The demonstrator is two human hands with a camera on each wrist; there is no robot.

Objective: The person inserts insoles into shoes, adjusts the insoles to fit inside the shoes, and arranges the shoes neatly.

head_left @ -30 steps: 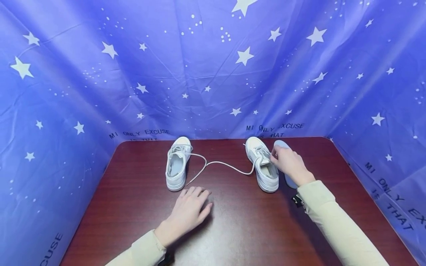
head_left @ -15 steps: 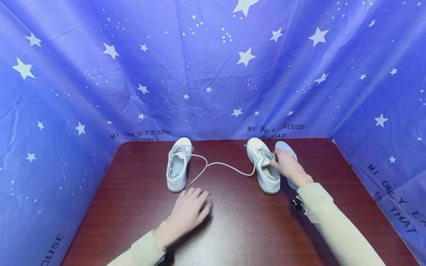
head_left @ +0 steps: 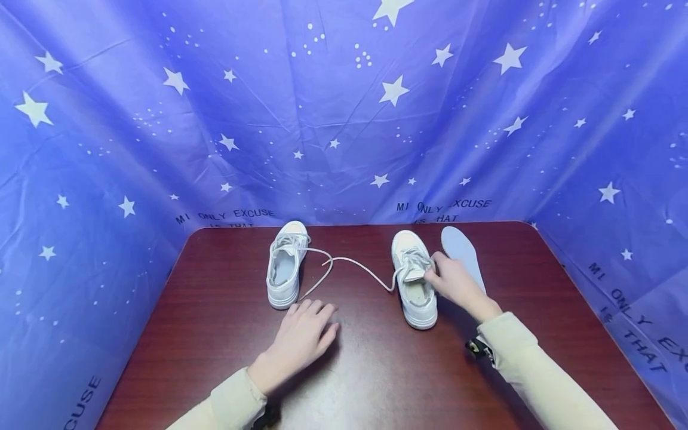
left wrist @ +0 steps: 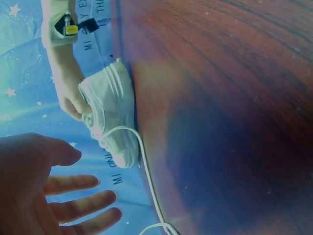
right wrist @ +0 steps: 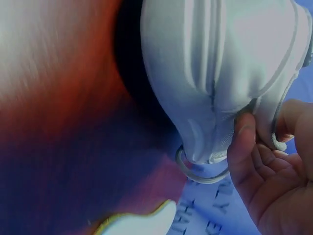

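Note:
My right hand (head_left: pixel 457 282) pinches the upper edge of the right-hand white sneaker (head_left: pixel 420 313) between thumb and fingers. The right wrist view shows the thumb (right wrist: pixel 243 139) against the sneaker's side (right wrist: pixel 181 83). Whether its sole touches the table, I cannot tell. From this sneaker a long white shoelace (head_left: pixel 365 267) trails left across the table. My left hand (head_left: pixel 301 334) is relaxed, fingers apart, holding nothing, near the heel of the left-hand white sneaker (head_left: pixel 283 292). In the left wrist view, that hand's fingers (left wrist: pixel 88 204) are spread.
A pale grey-blue insole (head_left: pixel 463 248) lies on the table right of the right-hand sneaker, partly behind my right hand. The reddish-brown table (head_left: pixel 226 358) is bordered by a blue curtain (head_left: pixel 344 119) with white stars.
My right hand has taken hold of the right-hand sneaker's edge and moved it left and nearer to me. The lace shifted with it. My left hand stayed nearly still.

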